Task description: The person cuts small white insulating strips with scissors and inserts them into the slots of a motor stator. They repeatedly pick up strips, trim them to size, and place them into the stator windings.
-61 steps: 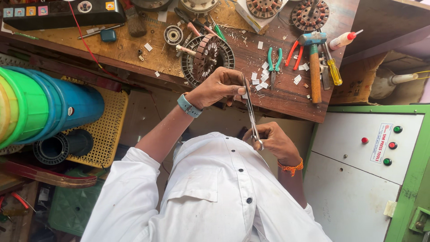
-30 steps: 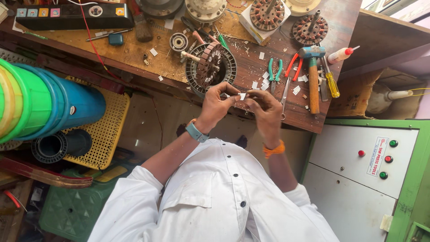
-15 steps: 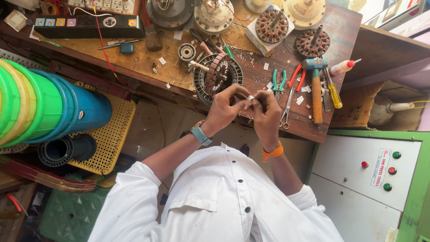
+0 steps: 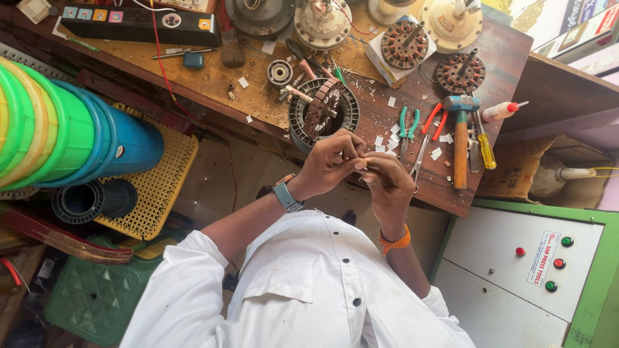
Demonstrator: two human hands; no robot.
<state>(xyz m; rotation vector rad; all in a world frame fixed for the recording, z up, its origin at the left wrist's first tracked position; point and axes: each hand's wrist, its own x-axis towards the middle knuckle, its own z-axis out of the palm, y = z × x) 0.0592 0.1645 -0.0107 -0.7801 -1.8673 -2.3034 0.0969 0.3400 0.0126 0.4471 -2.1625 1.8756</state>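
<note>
Both hands have come together since two seconds ago, when the right hand held scissors low by the lap and the left sat alone at the worktop edge. Now the left hand [image 4: 332,161] and right hand [image 4: 387,183] meet just in front of the worktop [image 4: 193,77], fingertips touching. Left fingers [image 4: 353,153] are curled and pinched closed on a small white slip [image 4: 361,165]; right fingers [image 4: 377,169] close on the same slip from the other side. It is too small to tell more about it. Scissors [image 4: 418,161] now lie on the worktop just beside the right hand, among white paper scraps [image 4: 393,132]. A stator [image 4: 322,113] sits right behind the left hand. Pliers [image 4: 407,122] and a hammer [image 4: 460,145] lie further right.
</note>
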